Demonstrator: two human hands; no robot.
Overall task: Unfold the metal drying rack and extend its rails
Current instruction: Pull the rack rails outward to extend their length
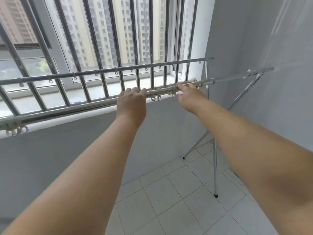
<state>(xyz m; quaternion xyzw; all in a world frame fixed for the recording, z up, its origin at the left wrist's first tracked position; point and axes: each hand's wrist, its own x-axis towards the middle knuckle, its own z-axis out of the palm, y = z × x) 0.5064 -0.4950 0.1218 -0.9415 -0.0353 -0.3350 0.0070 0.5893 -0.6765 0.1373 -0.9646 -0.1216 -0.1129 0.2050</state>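
The metal drying rack stands unfolded on crossed legs by the window. Its far rail runs level, with small hook rings along it. My left hand is wrapped over the thick tube of the near rail. My right hand holds the same rail further right, fingers at white plastic clip rings. A thinner inner tube sticks out of the thick tube toward the right end joint.
A barred window with a white sill lies just behind the rack. A grey wall stands close on the right, near the rail's end. The floor is pale tile. More white rings hang at the rail's left end.
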